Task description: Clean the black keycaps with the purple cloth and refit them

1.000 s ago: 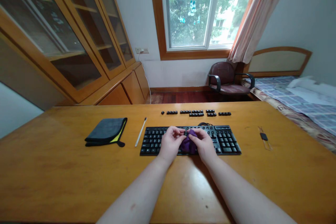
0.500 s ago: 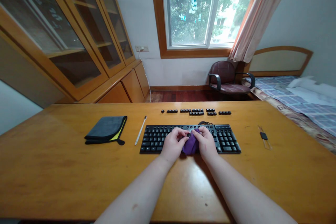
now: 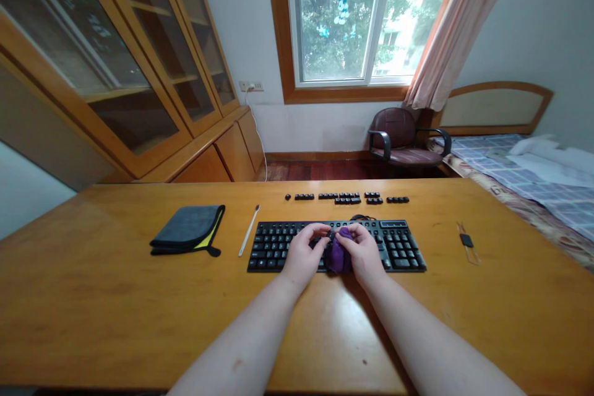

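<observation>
A black keyboard (image 3: 271, 247) lies on the wooden desk, and both hands are above its middle. My right hand (image 3: 366, 253) is closed on a bunched purple cloth (image 3: 340, 257), which hangs down over the keyboard's front part. To its left, my left hand (image 3: 304, 253) pinches a small black keycap (image 3: 331, 235) between thumb and fingertips, close beside the cloth. Fingers partly cover the keycap. Behind the keyboard, loose black keycaps (image 3: 348, 200) are laid out in short rows.
Left of the keyboard lie a thin white brush (image 3: 249, 232) and a folded grey cloth (image 3: 188, 226) with black edging. A keycap puller (image 3: 466, 240) with wire loops is on the right. Beyond the desk (image 3: 139, 309) stand a chair (image 3: 403, 136) and a bed.
The fingers of my left hand have shifted slightly, opening a wider gap between thumb and index finger. The purple cloth has moved a little to the right.
</observation>
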`<state>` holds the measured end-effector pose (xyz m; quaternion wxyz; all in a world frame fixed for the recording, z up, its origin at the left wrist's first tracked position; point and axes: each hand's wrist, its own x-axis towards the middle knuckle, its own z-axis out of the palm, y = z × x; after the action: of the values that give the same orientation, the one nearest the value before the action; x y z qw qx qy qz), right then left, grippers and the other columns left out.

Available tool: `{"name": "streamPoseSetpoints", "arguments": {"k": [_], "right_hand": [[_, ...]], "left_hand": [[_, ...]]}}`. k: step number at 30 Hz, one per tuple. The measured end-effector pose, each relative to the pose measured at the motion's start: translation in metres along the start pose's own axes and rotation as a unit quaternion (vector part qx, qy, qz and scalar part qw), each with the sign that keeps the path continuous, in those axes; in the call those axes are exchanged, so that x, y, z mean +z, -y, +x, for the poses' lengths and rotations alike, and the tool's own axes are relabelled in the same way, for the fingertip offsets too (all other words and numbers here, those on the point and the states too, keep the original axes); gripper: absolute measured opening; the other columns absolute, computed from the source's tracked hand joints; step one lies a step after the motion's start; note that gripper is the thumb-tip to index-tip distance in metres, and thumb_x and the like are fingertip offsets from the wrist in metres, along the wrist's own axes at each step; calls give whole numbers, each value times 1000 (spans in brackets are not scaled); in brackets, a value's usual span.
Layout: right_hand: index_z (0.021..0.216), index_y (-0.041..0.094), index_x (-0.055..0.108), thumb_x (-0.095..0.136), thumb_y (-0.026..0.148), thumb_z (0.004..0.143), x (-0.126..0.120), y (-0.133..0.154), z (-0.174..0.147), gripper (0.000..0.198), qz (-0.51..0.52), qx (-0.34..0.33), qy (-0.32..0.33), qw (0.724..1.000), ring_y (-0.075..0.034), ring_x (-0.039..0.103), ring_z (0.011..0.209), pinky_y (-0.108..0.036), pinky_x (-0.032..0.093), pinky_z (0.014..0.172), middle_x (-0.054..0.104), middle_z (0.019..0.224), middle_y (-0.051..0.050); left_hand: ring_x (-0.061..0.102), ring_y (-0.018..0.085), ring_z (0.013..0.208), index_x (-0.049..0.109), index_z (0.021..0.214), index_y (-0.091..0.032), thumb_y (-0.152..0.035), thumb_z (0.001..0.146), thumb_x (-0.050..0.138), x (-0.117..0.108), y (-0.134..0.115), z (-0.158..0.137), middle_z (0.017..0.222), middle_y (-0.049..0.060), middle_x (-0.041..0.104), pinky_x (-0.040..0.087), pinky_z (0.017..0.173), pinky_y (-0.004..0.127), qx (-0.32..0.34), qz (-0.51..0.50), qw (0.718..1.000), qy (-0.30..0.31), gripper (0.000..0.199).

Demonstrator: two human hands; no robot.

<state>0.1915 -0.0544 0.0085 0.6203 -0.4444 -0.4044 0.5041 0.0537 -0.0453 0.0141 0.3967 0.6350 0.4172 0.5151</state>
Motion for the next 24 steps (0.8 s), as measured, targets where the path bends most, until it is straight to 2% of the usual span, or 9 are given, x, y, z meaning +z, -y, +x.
{"name": "streamPoseSetpoints", "arguments": {"k": [6, 9, 12, 16, 24], "right_hand": [[72, 20, 60, 72, 30, 63, 0, 0, 0, 19, -21, -2, -5, 1000, -15, 57, 66, -29, 44, 66, 64, 71, 0], [73, 19, 60, 72, 30, 63, 0, 0, -1, 19, -32, -3, -4, 999, -15, 57, 66, -29, 45, 66, 63, 71, 0], [73, 19, 59, 72, 31, 63, 0, 0, -1, 20, -35, -2, 0, 999, -15, 56, 63, -28, 44, 64, 62, 69, 0], [71, 20, 57, 72, 30, 63, 2, 0, -3, 19, -29, 0, 12, 1000, -13, 55, 60, -27, 44, 60, 60, 65, 2], [70, 21, 57, 70, 34, 66, 4, -2, -5, 19, -35, 2, 31, 999, -13, 53, 52, -26, 41, 52, 59, 58, 2]], "left_hand": [[62, 15, 87, 59, 98, -18, -16, 75, 58, 0, 4, 0, 97, 6, 63, 50, 83, 32, 1, -1, 1000, -18, 23], [62, 16, 85, 61, 92, -18, -18, 75, 59, -1, 5, 0, 91, 5, 63, 51, 81, 32, 5, 11, 999, -32, 17], [62, 17, 88, 63, 87, -18, -21, 77, 57, -3, 4, 0, 91, 5, 64, 50, 83, 34, 15, 30, 999, -21, 12], [60, 20, 97, 65, 94, -19, -21, 77, 58, -4, 1, 0, 101, 7, 65, 47, 90, 38, 13, 33, 999, -3, 18], [61, 19, 94, 63, 97, -19, -19, 73, 62, -3, 2, 0, 100, 7, 66, 48, 88, 35, -13, 0, 1000, 3, 24]]}}
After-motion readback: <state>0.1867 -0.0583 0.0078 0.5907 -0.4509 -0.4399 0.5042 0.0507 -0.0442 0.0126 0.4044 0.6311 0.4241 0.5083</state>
